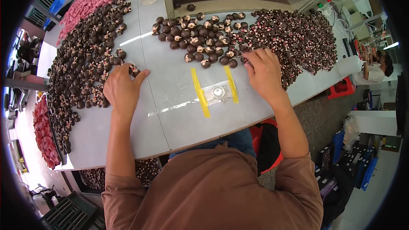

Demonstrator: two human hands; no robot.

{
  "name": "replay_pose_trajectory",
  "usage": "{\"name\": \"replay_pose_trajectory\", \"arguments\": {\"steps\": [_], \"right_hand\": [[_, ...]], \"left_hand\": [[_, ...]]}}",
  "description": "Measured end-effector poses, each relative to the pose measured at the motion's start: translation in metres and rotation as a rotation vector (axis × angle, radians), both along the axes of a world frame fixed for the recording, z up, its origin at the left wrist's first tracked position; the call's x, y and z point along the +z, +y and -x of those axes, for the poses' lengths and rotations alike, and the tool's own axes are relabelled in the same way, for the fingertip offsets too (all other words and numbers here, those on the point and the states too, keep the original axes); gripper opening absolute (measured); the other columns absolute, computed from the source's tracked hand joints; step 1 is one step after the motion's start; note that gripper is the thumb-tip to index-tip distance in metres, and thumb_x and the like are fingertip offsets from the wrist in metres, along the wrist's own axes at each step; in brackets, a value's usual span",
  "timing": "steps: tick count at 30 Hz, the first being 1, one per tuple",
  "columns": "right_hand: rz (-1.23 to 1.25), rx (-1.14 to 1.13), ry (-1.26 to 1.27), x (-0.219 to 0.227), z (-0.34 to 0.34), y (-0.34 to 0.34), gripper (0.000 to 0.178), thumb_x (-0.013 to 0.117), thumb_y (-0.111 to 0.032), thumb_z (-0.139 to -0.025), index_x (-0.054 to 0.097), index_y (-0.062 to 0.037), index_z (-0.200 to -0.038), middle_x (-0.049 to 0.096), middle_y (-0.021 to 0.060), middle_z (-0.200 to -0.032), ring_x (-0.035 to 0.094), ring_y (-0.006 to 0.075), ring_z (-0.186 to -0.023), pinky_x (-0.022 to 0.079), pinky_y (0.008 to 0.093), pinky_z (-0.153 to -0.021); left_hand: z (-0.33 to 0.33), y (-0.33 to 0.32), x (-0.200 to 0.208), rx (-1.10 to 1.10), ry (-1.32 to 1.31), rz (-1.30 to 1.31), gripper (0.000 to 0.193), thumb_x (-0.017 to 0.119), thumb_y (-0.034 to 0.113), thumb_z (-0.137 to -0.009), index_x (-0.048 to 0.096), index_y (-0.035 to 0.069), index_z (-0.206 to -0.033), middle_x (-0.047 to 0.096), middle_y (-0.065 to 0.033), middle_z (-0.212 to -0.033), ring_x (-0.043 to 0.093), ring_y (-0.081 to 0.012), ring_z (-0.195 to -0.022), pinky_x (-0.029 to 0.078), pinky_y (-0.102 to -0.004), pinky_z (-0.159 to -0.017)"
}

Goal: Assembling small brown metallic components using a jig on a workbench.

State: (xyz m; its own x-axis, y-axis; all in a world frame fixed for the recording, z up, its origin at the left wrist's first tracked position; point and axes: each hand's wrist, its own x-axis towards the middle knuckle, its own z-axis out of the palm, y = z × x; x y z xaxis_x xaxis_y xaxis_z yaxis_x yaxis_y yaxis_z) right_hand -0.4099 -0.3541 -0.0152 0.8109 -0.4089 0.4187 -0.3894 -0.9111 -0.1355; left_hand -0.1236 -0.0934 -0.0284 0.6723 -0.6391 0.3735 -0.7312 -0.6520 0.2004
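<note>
Left hand (122, 88) on left brown pieces (85, 59); right hand (265, 74) at right heap (294, 34).

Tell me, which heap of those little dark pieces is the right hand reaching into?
The far-right heap: the right hand rests its fingertips on its near edge. Its pieces look smaller and pink-flecked, unlike the rounder ones in the middle cluster.

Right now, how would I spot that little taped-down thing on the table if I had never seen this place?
Start at the pale grey table covered in heaps of dark brown pieces. Look at the bare patch between the person's left hand and right hand. There lies a small clear packet, held by two yellow tape strips, the only flat, see-through item among round dark pieces.
</note>
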Motion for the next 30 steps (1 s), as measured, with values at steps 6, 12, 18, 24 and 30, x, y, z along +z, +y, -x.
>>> {"name": "replay_pose_trajectory", "arguments": {"steps": [6,12,18,24,30], "right_hand": [[-0.042,-0.047,0.05,-0.001,0.013,0.012,0.026,0.085,-0.011,-0.08,0.075,-0.0072,-0.104,0.067,0.007,-0.098,0.062,0.0302,-0.096,0.046,0.0445,-0.083],[-0.011,-0.005,-0.062,-0.012,0.01,0.007,0.021,0.085,-0.012,-0.08,0.074,-0.008,-0.098,0.068,0.0062,-0.096,0.063,0.029,-0.093,0.044,0.0437,-0.081],[0.028,0.013,0.007,0.0,0.024,0.025,0.019,0.083,-0.008,-0.081,0.074,-0.0081,-0.098,0.068,0.0057,-0.096,0.063,0.0287,-0.092,0.044,0.0431,-0.08],[-0.154,0.062,-0.032,-0.004,0.029,0.036,0.019,0.08,-0.003,-0.083,0.072,-0.0053,-0.1,0.066,0.0078,-0.096,0.064,0.0313,-0.094,0.047,0.0443,-0.084],[-0.129,-0.003,-0.098,-0.007,0.032,0.036,0.022,0.079,-0.002,-0.086,0.068,-0.0036,-0.105,0.072,0.0115,-0.111,0.067,0.0359,-0.101,0.051,0.0463,-0.09]], "left_hand": [[0.021,-0.012,0.023,-0.025,-0.078,0.096,0.05,0.089,0.039,-0.083,0.07,0.003,-0.112,0.072,-0.012,-0.101,0.071,-0.0305,-0.088,0.053,-0.0437,-0.07],[0.064,-0.073,0.014,-0.527,0.113,0.228,0.041,0.086,0.038,-0.087,0.067,0.006,-0.106,0.071,-0.0109,-0.093,0.072,-0.0289,-0.076,0.055,-0.0399,-0.064],[0.099,-0.101,0.006,-0.398,0.11,-0.078,0.04,0.085,0.038,-0.086,0.062,0.005,-0.091,0.071,-0.0097,-0.082,0.073,-0.0255,-0.07,0.056,-0.0386,-0.056],[0.096,-0.099,-0.013,-0.415,0.002,-0.017,0.028,0.08,0.029,-0.091,0.063,0.006,-0.094,0.072,-0.011,-0.084,0.072,-0.0288,-0.068,0.055,-0.0414,-0.058],[0.068,-0.048,0.016,-0.441,0.513,0.087,0.027,0.076,0.017,-0.094,0.065,0.0,-0.112,0.077,-0.0159,-0.098,0.075,-0.0293,-0.074,0.057,-0.04,-0.067]]}}
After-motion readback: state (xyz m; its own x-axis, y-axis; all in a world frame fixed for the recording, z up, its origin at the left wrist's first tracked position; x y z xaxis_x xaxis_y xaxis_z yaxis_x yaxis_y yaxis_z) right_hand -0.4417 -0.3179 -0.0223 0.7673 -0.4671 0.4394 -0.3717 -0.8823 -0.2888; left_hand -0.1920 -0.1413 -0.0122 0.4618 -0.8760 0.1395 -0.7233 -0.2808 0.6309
